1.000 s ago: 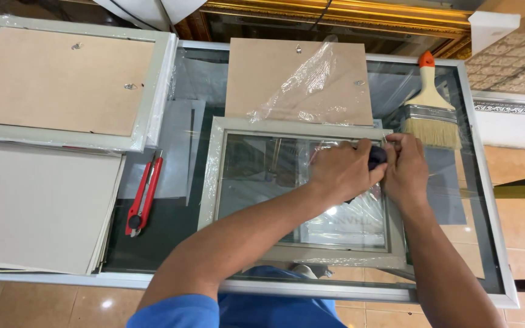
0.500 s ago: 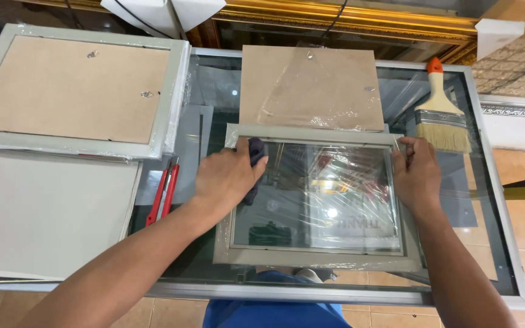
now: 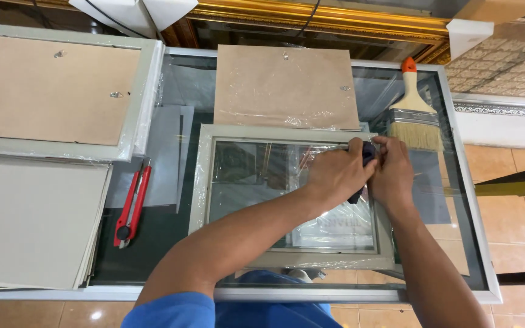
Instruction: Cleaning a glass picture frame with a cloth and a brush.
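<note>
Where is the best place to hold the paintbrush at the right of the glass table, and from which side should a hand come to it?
Probably by the pale wooden handle of the paintbrush, between the orange tip and the metal band. It lies flat on the glass table, bristles toward the person and handle pointing away. Coming from above or from the right looks easiest, since both hands and the picture frame lie to its left.

L arm: bare forearm extended from lower left, angled up and to the right | L hand (image 3: 335, 173): palm down, fingers curled, knuckles uppermost | R arm: forearm raised from lower right, nearly straight | R hand (image 3: 391, 176): palm down, fingers bent, thumb side pressed against L hand | both hands touching, side by side.
</note>
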